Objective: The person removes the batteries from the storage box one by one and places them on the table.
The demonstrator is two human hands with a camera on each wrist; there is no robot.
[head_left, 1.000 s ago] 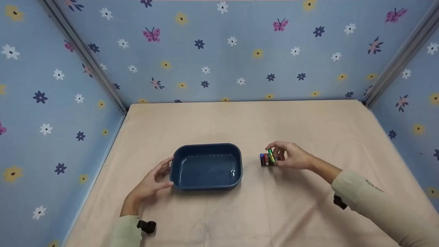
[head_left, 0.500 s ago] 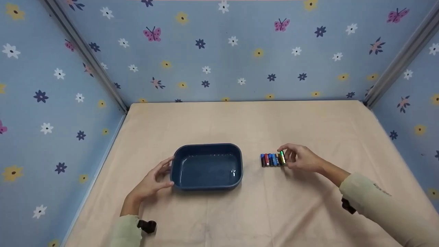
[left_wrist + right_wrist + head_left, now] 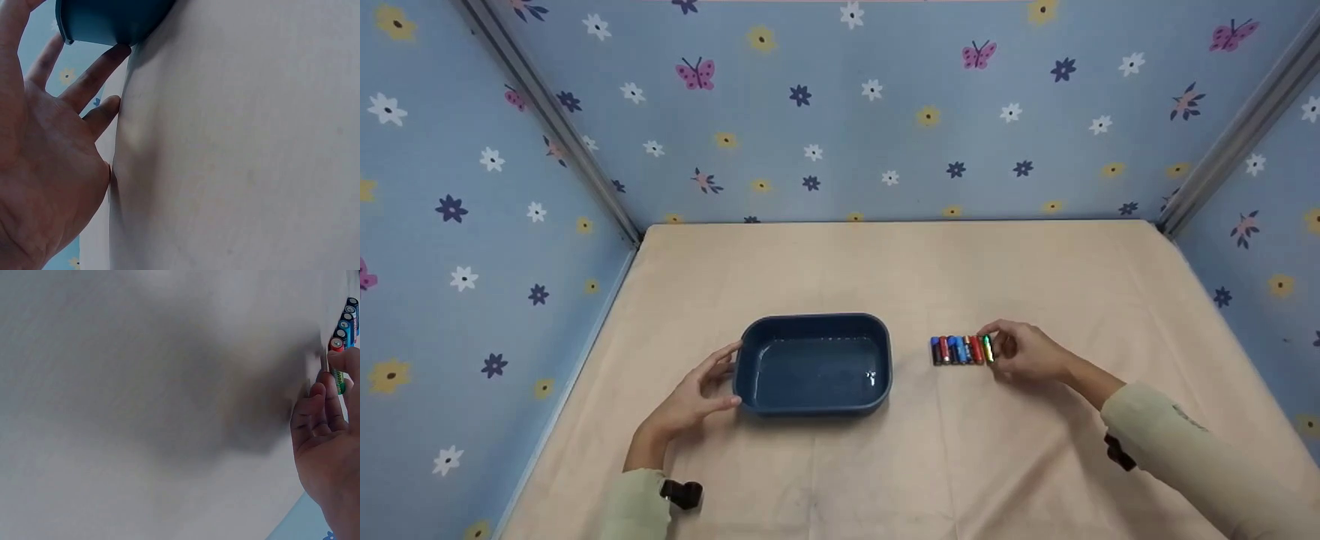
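Seven-odd colours aside, several AA-type batteries (image 3: 956, 350) lie side by side in a row, blue, red and dark ones among them. At the row's right end my right hand (image 3: 1030, 352) pinches a green battery (image 3: 988, 349) between thumb and fingertips, close beside a red battery (image 3: 976, 350). The right wrist view shows the green battery (image 3: 338, 381) partly covered by the fingers. My left hand (image 3: 686, 401) has its fingers spread against the left side of a deep blue rectangular dish (image 3: 810, 379); in the left wrist view the straight fingers reach the dish wall (image 3: 112, 19).
A pale cloth (image 3: 870, 480) with some creases covers the table. Blue flowered panels (image 3: 855, 112) stand behind and on both sides, joined by grey metal posts (image 3: 562, 142). Small black devices (image 3: 682, 494) are worn at both sleeves.
The right hand has moved rightward with the green battery, from over the row to its right end, uncovering more batteries. The left hand and dish stay in place.
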